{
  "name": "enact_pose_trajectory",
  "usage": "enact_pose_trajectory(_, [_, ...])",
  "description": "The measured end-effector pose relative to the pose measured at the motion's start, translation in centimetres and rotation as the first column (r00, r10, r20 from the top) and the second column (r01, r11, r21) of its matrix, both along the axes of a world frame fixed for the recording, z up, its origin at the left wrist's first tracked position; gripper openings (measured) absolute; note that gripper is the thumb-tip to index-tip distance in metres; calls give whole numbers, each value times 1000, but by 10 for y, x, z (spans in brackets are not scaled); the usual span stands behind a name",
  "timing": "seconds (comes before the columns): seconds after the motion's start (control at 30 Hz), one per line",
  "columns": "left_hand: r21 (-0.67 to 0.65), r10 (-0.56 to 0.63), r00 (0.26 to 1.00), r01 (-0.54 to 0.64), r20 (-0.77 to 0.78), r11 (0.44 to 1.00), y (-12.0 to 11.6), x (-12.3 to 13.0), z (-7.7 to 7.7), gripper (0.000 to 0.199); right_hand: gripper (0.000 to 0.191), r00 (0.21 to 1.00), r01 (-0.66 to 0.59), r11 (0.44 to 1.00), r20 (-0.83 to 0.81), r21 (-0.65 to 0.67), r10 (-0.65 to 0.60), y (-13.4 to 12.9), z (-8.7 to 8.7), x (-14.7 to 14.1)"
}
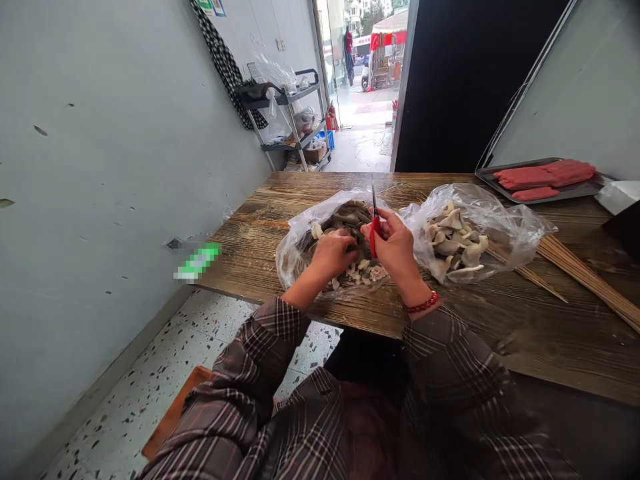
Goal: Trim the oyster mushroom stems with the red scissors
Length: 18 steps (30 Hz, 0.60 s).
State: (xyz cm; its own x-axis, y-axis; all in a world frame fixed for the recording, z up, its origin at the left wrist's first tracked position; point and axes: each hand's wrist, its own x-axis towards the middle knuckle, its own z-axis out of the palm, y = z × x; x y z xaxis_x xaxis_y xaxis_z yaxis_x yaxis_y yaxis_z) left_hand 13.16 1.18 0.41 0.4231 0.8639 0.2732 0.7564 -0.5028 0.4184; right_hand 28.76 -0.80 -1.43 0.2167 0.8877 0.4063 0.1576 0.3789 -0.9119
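Red-handled scissors [374, 230] stand upright in my right hand [397, 243], blades pointing up and away from me. My left hand [334, 255] is in the left clear plastic bag [287, 257], over dark grey-brown oyster mushrooms [353, 213]. Its fingers are curled down, and what they may hold is hidden. Small pale cut pieces [367, 272] lie at the near side of that bag. Just right of my right hand, a second clear bag [515, 230] lies open with paler oyster mushrooms [453, 240] in it.
Bamboo skewers [590, 273] lie on the right of the wooden table [245, 250], partly under the second bag. A dark tray [570, 193] of red sausages [545, 175] is at the back right. Beyond the table stand a shelf cart [290, 100] and an open doorway.
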Motion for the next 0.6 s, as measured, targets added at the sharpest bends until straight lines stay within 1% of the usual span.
enact_pose_trajectory(0.07, [-12, -10, 976, 13, 217, 1000, 2, -8, 4, 10, 48, 999, 18, 1000, -41, -18, -19, -2, 2, -1])
enact_pose_trajectory(0.1, [-19, 1, 940, 6, 340, 1000, 2, -13, 7, 9, 48, 997, 23, 999, -66, -26, -25, -3, 3, -2])
enact_pose_trajectory(0.13, [-41, 25, 884, -6, 467, 999, 2, -18, 9, 7, 47, 996, 15, 999, -82, -30, -18, -4, 4, -2])
enact_pose_trajectory(0.17, [-83, 62, 807, -16, 587, 996, 1, -23, 12, 6, 47, 995, 5, 999, -94, -31, -8, -5, 5, -3])
enact_pose_trajectory(0.2, [-133, 106, 715, -18, 691, 991, 0, -28, 15, 10, 47, 995, -5, 1000, -103, -31, 1, -6, 6, -4])
enact_pose_trajectory(0.27, [-226, 192, 532, -2, 825, 974, -4, -35, 19, 22, 48, 994, -17, 999, -106, -29, 14, -8, 7, -5])
enact_pose_trajectory(0.3, [-263, 230, 460, 7, 857, 965, -6, -38, 21, 27, 49, 995, -21, 999, -103, -30, 18, -9, 7, -5])
enact_pose_trajectory(0.37, [-330, 298, 371, 25, 880, 944, -12, -42, 23, 35, 51, 995, -34, 999, -91, -38, 31, -11, 8, -5])
enact_pose_trajectory(0.47, [-442, 401, 297, 85, 867, 893, -18, -44, 22, 37, 52, 996, -72, 996, -65, -48, 69, -12, 7, -6])
enact_pose_trajectory(0.53, [-489, 449, 246, 134, 859, 862, -21, -46, 20, 32, 52, 993, -116, 992, -23, -40, 115, -13, 6, -7])
enact_pose_trajectory(0.6, [-513, 483, 191, 165, 854, 842, -22, -49, 18, 26, 52, 985, -163, 986, 57, -33, 164, -14, 4, -7])
